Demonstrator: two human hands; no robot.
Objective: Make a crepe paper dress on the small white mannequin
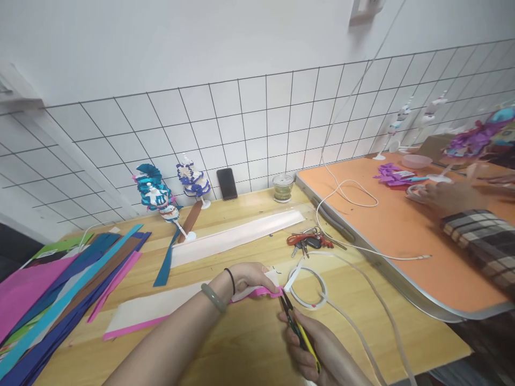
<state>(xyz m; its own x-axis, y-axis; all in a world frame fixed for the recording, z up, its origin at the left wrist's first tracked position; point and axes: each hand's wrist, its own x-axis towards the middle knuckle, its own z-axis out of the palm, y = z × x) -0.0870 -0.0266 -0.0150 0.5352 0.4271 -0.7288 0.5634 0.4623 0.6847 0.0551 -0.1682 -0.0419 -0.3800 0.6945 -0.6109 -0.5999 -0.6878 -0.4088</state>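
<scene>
Near the middle of the wooden table, my left hand [254,279] grips the end of a long cream strip [155,305] that has a bright pink edge. A dark bangle and a black band circle that wrist. In my right hand [309,346] is a pair of scissors [300,329] with black and yellow handles. Their blades meet the pink edge right beside my left fingertips; whether they are fully closed is hard to tell. A white tape ring [325,292] lies just beyond the scissors, with a loose tail of tape. Another pale strip [237,238] lies flat farther back.
Coloured strips [60,284] are piled at left. Two small decorated figures on stands [155,195], a phone [227,184], a wire spool [283,188] and keys [311,241] sit behind. On the orange table [396,230], a co-worker's hand [454,198] handles something beside purple pieces; a white cable crosses it.
</scene>
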